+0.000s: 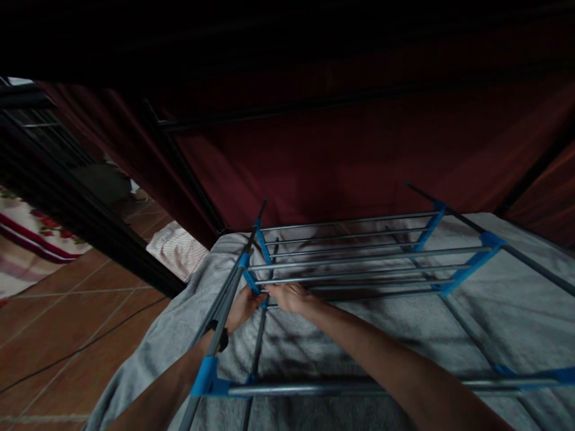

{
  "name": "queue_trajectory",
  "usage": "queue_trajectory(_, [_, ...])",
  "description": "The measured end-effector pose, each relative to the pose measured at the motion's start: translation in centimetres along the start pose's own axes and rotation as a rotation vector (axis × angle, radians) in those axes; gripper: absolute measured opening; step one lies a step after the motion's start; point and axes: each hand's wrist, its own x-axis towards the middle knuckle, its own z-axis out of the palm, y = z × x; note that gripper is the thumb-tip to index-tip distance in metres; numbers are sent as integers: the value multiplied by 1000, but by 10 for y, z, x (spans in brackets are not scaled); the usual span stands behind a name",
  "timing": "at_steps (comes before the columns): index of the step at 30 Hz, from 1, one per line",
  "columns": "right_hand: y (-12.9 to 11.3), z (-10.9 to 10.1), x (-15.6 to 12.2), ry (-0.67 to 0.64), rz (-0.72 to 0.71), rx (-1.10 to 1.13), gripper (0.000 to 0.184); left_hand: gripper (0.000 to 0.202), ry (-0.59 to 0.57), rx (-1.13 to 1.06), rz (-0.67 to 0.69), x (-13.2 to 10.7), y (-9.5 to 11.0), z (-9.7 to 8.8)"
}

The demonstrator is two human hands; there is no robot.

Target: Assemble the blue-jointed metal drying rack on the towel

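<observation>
While no writing shows, both hands, left hand (242,306) and right hand (291,297), grip the blue connector (254,286).

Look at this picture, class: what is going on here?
A person is working with both bare hands on a rack of grey metal rods held by blue plastic joints. The left hand and right hand meet at the rack's near left corner, gripping a rod end by a blue connector. The rack stands over a grey cloth, with a dark red fabric panel behind.

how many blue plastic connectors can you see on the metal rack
About 8: four at the shelf's left end, two at its right end, two on the near bar. Hands may hide more.
</observation>
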Motion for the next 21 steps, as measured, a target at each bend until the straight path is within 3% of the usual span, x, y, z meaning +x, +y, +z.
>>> queue_trajectory(4, [-1, -2, -4, 7, -4, 8, 38, 28, -79, 65, -5, -3, -1, -4])
queue_trajectory(13, [6, 13, 0, -29, -45, 23, 41, 25, -56, 216, 44, 15, -33, -16])
queue_trajectory(21, [11, 23, 5, -38, -54, 29, 35, 17, -44, 378, 26, 19, -43, -20])
